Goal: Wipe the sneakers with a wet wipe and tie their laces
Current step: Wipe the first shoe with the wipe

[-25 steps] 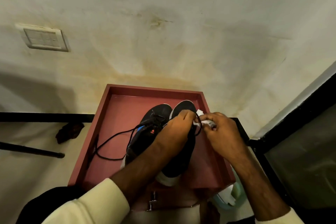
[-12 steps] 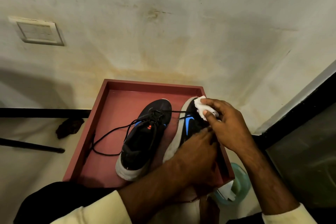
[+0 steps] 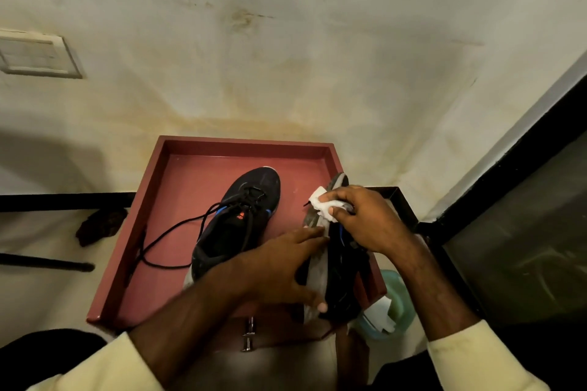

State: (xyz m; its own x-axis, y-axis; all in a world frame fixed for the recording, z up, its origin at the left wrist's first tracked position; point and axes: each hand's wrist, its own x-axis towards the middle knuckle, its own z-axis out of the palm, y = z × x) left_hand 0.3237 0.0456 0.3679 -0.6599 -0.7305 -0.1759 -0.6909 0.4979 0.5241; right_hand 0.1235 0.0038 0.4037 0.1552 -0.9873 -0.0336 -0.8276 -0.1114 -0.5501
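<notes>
While the right sneaker point(image 3: 330, 267) is tipped onto its side at the right edge of the red tray point(image 3: 222, 147), its grey sole faces left and its black upper faces right. The left hand point(image 3: 286, 270) lies against that sole, fingers spread and extended toward the toe, thumb curled round the heel end; it braces the shoe with an open palm, not a closed grasp. The right hand point(image 3: 368, 219) is curled over the toe end, fingertips and thumb pinched on a crumpled white wet wipe point(image 3: 320, 205), which is pressed to the forward part of the sole. A flash of blue shows on the upper just under the right palm.

The left sneaker point(image 3: 238, 225) stands upright on the tray floor just beside the tipped one, toe pointing toward the wall, black with blue and orange marks near the tongue. Its black laces point(image 3: 171, 235) are untied; a long loop trails out to the left across the tray floor and reaches the left wall of the tray.

Below the tray's right corner sits a pale green tub point(image 3: 397, 301) with white sheets sticking out of it. A dark rag point(image 3: 101, 225) lies on the floor left of the tray. A switch plate point(image 3: 35, 55) is on the stained wall. Cream sleeves cover both forearms near the bottom edge.
</notes>
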